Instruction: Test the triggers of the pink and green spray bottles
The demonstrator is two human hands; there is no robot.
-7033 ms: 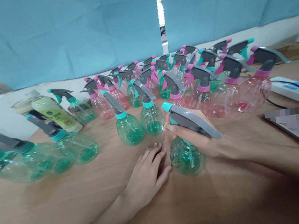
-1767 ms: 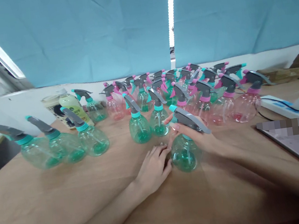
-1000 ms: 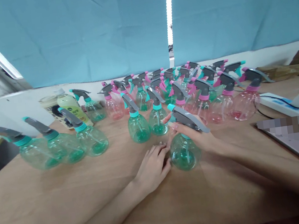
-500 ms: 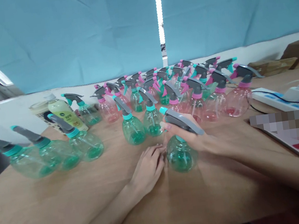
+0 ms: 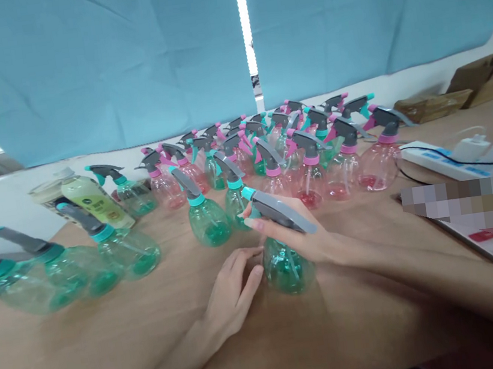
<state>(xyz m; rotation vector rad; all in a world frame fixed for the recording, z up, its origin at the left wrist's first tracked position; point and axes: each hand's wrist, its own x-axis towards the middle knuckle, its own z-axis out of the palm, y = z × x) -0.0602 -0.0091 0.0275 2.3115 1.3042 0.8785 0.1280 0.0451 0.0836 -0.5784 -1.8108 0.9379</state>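
Landmark: the held spray bottle (image 5: 288, 268), green-bodied with a grey and turquoise head, at the near middle of the wooden table (image 5: 233, 361). Left hand (image 5: 229, 289): immediately left of the landmark, resting on the table, fingers loosely extended, grasping nothing; contact between its fingertips and the bottle cannot be confirmed. Right hand (image 5: 305, 231): closed around the landmark's neck and spray head from the right. The bottle is roughly upright.

Well right of the landmark, a flat device (image 5: 490, 240), its screen partly pixelated. Well left, a group of green spray bottles (image 5: 132, 251). Just beyond and left of it, a pair of green spray bottles (image 5: 208, 223). Beyond the device, a white power strip (image 5: 440, 159) with plugs. Behind the landmark, a crowded cluster of pink and green spray bottles (image 5: 343, 175). Far left, a labelled bottle (image 5: 96, 198); far right, brown cartons (image 5: 434, 106). Rearmost, a blue curtain (image 5: 121, 62).
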